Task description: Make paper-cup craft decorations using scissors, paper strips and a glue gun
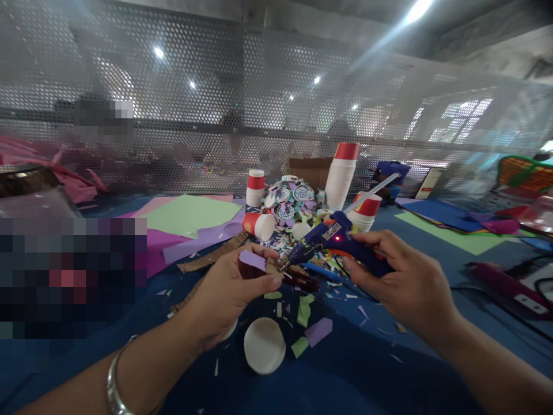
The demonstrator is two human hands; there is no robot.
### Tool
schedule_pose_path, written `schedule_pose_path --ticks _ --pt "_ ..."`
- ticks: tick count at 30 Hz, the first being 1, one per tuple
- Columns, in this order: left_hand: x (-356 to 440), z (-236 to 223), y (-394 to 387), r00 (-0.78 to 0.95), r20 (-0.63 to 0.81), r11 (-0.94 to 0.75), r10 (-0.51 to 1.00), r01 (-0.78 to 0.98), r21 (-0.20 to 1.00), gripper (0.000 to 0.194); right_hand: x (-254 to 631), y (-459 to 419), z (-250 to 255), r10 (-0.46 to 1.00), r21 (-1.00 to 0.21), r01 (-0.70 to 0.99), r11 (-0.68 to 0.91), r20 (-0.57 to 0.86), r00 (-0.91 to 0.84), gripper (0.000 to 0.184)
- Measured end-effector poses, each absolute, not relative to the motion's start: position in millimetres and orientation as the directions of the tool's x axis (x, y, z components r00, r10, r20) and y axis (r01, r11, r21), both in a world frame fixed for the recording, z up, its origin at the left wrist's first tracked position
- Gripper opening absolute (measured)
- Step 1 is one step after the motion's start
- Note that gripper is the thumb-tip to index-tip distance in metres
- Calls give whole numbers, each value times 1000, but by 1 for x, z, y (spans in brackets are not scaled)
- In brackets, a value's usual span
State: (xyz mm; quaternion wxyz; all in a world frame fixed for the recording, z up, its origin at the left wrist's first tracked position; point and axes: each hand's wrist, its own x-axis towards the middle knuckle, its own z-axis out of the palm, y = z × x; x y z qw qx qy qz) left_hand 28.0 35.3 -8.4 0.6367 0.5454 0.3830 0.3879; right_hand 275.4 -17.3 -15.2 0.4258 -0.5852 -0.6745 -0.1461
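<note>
My right hand (408,279) is wrapped round the handle of a blue hot glue gun (317,237). A red light glows on its side and a whitish glue stick (380,187) sticks out of its back. The nozzle points left and down, at my left fingertips. My left hand (222,291) is closed, thumb against fingers, on a small piece of purple paper (253,260); a bit of brown cardboard shows by the thumb. Below the hands a white paper cup (264,347) stands on the blue table. Paper scraps (318,332) lie beside it.
A heap of decorated paper pieces (285,202) lies ahead, between stacked cups (340,178) and a tipped red-and-white cup (258,225). Coloured sheets (194,216) lie left. A power strip (514,288) with cables is on the right. A perforated metal screen (194,132) stands behind.
</note>
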Motion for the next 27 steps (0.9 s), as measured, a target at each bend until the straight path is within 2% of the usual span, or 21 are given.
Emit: schedule_pose_path --ticks 27 --pt "27 -8 36 415 -67 124 907 -112 986 35 277 -18 -16 640 -227 940 255 768 12 23"
